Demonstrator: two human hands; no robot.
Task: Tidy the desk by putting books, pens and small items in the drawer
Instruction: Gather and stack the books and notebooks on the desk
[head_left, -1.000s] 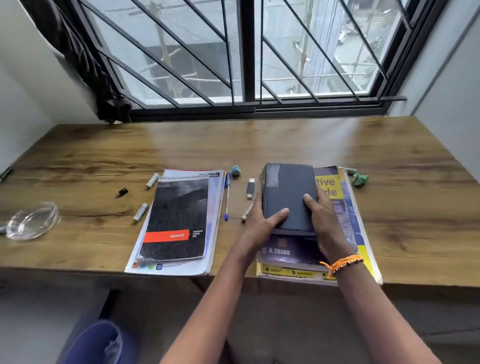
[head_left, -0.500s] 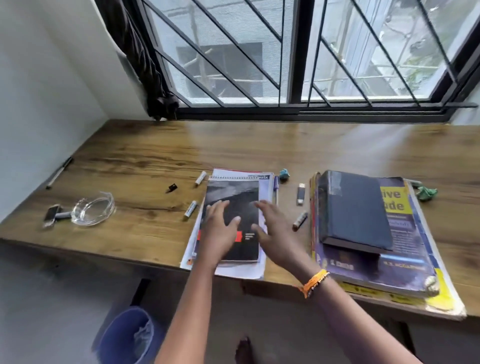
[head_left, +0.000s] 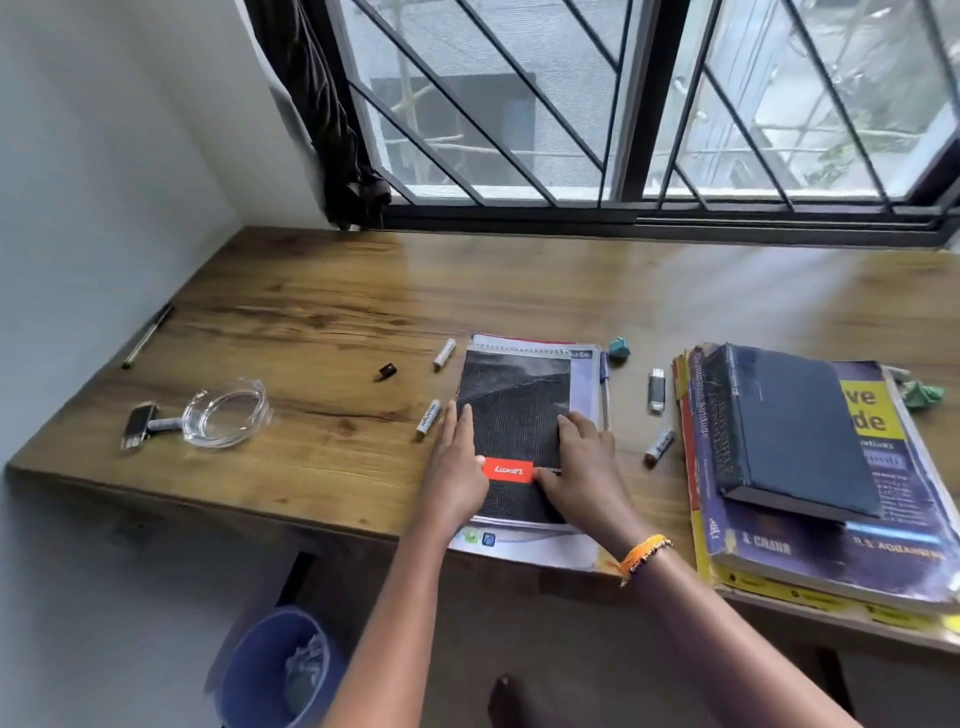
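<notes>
Both hands lie flat on the black patterned spiral notepad on the wooden surface: left hand and right hand, fingers straight, neither grip closed on anything.

Both bare forearms extended forward from near edge, converging toward centre. Left hand laid palm down, fingers straight and held together, pointed to far side. Right hand set just right of it, palm down, fingers bent at knuckles, thumb stretched left toward left hand. Orange thread band worn on right wrist. Nothing gripped by either hand.
</notes>
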